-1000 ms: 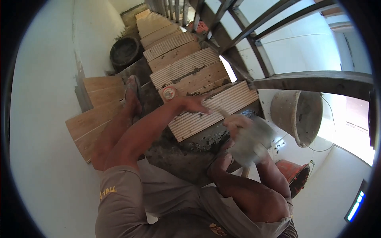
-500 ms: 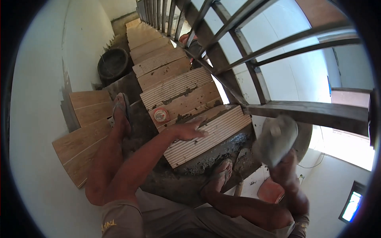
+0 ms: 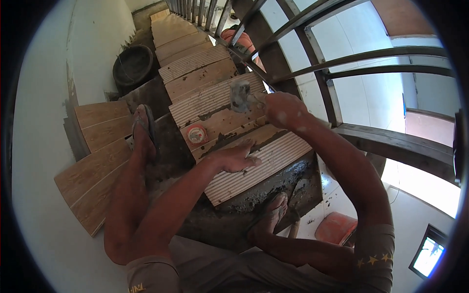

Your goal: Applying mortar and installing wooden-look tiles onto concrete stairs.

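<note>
My left hand [image 3: 233, 159] lies with fingers spread on a ribbed wood-look stair tile [image 3: 281, 155] on the step in front of me. In my right hand [image 3: 287, 111], raised above the steps, is the handle of what looks like a mallet [image 3: 240, 97] with a grey, mortar-smeared head. A red and white tape measure [image 3: 197, 135] rests on the tread left of the mallet. Wet mortar [image 3: 256, 195] shows below the ribbed tile. Beside my right foot is what looks like a trowel [image 3: 294, 227] with a wooden handle.
Loose wood-look tiles [image 3: 93, 168] lean by the left wall. A black rubber basin [image 3: 134, 66] stands farther up. A metal railing [image 3: 391, 141] runs along the right; a person in orange [image 3: 244, 39] is beyond it. A red bucket [image 3: 336, 228] stands lower right.
My right hand has swung the mallet from the lower right, outside the railing side, up and left over the steps. My left hand stays on the ribbed tile.
</note>
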A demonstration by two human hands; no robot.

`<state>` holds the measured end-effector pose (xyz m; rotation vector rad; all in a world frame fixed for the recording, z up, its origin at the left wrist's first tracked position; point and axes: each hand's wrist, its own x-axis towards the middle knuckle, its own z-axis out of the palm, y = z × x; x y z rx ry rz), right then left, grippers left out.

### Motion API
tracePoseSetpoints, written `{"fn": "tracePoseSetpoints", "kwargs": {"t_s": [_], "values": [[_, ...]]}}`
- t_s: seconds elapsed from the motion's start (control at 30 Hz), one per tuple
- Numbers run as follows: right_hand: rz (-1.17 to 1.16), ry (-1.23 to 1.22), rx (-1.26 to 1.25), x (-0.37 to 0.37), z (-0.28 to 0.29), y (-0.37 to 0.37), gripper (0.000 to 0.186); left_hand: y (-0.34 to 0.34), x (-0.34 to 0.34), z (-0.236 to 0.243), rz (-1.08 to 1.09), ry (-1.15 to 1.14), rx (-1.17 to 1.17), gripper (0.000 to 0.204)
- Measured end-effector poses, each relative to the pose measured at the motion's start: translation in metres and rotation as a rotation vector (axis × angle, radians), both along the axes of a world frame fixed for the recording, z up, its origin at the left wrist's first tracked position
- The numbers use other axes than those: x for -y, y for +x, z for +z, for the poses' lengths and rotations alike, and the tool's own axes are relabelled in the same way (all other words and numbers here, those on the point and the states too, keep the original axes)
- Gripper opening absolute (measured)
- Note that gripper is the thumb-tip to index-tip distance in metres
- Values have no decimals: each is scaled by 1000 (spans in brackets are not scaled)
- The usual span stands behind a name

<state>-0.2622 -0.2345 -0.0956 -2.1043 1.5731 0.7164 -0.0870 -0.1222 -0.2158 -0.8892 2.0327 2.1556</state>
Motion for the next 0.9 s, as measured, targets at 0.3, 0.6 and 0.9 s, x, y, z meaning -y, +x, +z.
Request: {"fn": "tracePoseSetpoints", "kwargs": {"t_s": [0.3,0.6,0.9], "values": [[4,-54,0,-16,11,-22,20,4,-1,4,17,59,14,107],[183,-38,-8,-30,-6,-53,18,1,4,5,27,4,-8,104],[-228,-176,71,-70,74,-47,24,3,-2,-24,29,4,4,95]]}}
